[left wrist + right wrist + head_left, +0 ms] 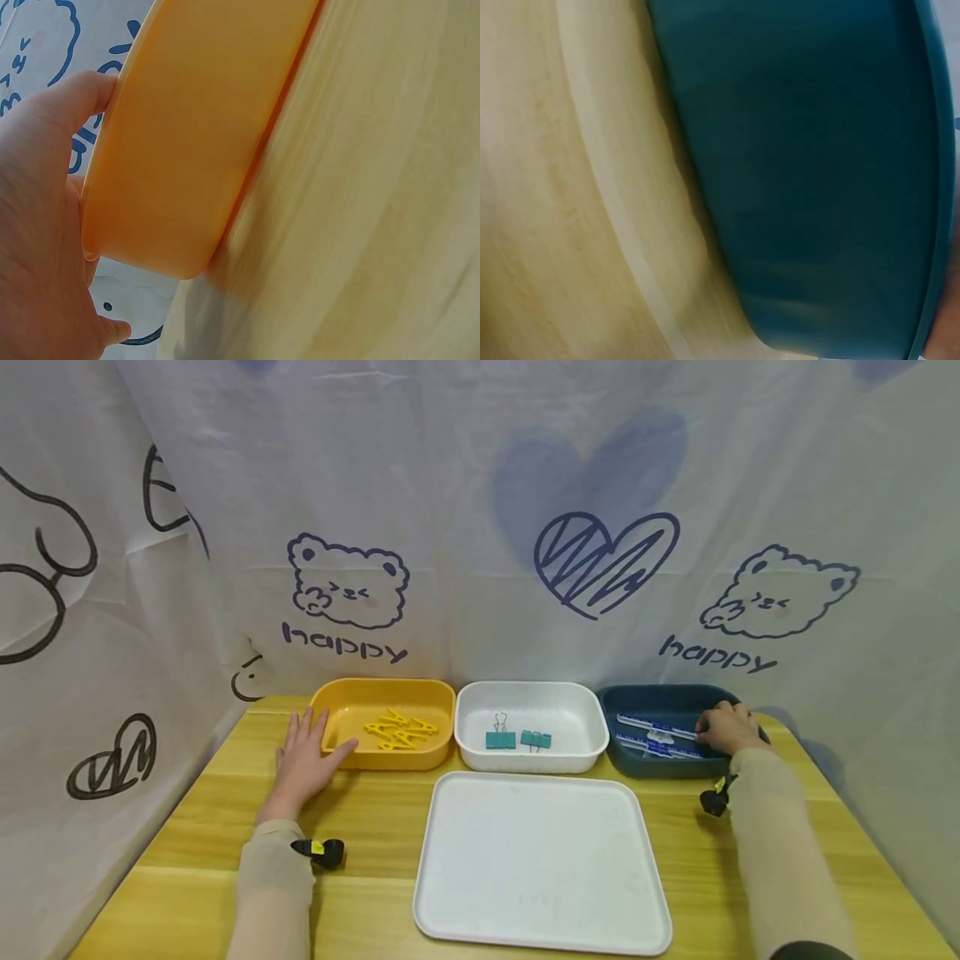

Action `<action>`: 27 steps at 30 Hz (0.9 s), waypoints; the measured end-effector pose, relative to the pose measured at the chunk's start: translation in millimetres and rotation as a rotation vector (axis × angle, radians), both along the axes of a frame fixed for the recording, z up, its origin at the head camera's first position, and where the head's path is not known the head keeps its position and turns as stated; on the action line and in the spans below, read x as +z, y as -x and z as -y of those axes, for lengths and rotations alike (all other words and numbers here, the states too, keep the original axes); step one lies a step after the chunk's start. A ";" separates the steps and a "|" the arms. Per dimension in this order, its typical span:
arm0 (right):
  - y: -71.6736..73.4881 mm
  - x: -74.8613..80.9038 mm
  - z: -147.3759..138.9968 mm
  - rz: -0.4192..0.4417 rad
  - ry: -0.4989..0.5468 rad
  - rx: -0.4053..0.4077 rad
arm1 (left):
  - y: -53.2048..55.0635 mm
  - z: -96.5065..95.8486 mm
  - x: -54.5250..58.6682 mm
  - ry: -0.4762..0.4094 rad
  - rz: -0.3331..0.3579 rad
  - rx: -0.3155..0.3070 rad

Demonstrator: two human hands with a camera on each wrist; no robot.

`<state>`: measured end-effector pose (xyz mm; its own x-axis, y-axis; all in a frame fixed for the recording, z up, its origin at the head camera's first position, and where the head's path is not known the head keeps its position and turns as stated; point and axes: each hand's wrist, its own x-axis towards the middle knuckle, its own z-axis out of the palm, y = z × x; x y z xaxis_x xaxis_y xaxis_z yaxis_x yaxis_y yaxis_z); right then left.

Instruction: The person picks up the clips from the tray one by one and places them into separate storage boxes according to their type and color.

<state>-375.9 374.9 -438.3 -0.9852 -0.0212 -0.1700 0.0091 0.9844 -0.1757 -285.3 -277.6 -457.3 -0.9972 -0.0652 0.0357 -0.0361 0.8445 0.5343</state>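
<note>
My left hand [302, 762] rests at the left end of a yellow bin [333, 687], fingers spread and fairly straight. In the left wrist view its thumb touches the rim of the yellow bin [187, 142]. Several yellow clothespins [401, 729] lie inside. My right hand [729, 727] reaches into a dark blue bin [633, 768], fingers bent down at the right end of long blue-and-white clips [660, 727]. Its fingertips are hidden, so a pinch cannot be confirmed. The right wrist view shows mostly the outer wall of the dark blue bin [810, 180].
Between these bins stands a white bin [532, 763] holding two teal binder clips [501, 740]. In front lies a white tray [536, 860] on the wooden table [360, 902]. A printed cloth [480, 527] hangs behind the bins.
</note>
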 end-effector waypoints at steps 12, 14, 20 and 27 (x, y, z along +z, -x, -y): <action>-2.4 1.0 -1.4 -0.059 -0.003 -0.017 | 3.3 -1.9 -0.8 0.004 0.001 0.003; -4.8 1.7 -1.7 -0.103 -0.001 -0.007 | 3.6 -2.9 -0.6 0.004 0.003 0.001; -15.9 4.2 1.8 -0.237 0.003 -0.027 | 0.7 -5.9 5.4 0.056 -0.031 0.010; -38.7 10.8 10.8 -0.375 0.078 -0.083 | -4.7 -14.7 24.5 0.095 -0.113 0.005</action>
